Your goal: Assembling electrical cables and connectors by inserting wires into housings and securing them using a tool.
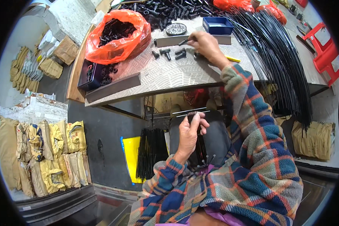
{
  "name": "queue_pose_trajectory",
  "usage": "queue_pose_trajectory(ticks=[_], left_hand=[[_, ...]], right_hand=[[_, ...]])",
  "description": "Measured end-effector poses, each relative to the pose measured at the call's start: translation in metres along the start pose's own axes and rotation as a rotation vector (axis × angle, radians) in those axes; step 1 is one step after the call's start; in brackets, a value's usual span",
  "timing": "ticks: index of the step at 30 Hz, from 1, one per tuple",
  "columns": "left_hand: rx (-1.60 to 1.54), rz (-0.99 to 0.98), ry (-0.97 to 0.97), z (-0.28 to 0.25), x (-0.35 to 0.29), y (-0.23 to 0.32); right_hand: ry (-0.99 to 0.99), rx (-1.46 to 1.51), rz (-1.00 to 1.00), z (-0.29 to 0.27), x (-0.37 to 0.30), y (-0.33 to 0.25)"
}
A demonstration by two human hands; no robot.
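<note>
My left hand [189, 136], above my lap, is closed around a dark ribbed piece [192, 113] at its fingertips. Two thin pale rods [181, 111] lie crosswise by that piece, and dark thin rods run down below the hand. My right hand [204, 44] reaches over the table and pinches a small black plastic part [183, 42] near a grey metal bar [167, 41]. Several loose black plastic parts [165, 54] lie on the patterned tabletop [169, 77], just left of this hand. A yellow stick [233, 59] shows beside my right wrist.
A red plastic bag [118, 54] holds black parts, beside a dark box [89, 77]. At the back are a black parts heap [165, 13], a round tin [176, 29] and a blue box [217, 25]. Long black rods [275, 45] overhang the right edge near a red stool [322, 49].
</note>
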State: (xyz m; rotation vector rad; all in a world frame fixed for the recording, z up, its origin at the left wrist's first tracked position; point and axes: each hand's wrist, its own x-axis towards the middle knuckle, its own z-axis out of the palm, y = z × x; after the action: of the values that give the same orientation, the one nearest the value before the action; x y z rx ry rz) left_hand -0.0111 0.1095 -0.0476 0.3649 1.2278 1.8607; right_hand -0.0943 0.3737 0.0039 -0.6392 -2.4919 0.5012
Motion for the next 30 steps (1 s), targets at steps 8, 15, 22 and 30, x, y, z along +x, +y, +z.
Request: queue_pose_trajectory(ticks=[8,15,22,30], left_hand=[[-0.152,0.08,-0.017,0.007,-0.004,-0.007],[-0.172,0.059,-0.039,0.022,-0.009,-0.008],[-0.142,0.074,-0.066,0.039,-0.022,-0.014],[-0.13,0.098,-0.008,0.05,-0.042,-0.017]], right_hand=[[0.129,0.297,0.012,-0.041,-0.094,0.011],[-0.224,1.0,0.128,-0.073,-0.166,-0.012],[-0.367,1.2,0.257,-0.069,-0.184,-0.006],[-0.414,1.337,0.296,-0.065,-0.185,-0.01]])
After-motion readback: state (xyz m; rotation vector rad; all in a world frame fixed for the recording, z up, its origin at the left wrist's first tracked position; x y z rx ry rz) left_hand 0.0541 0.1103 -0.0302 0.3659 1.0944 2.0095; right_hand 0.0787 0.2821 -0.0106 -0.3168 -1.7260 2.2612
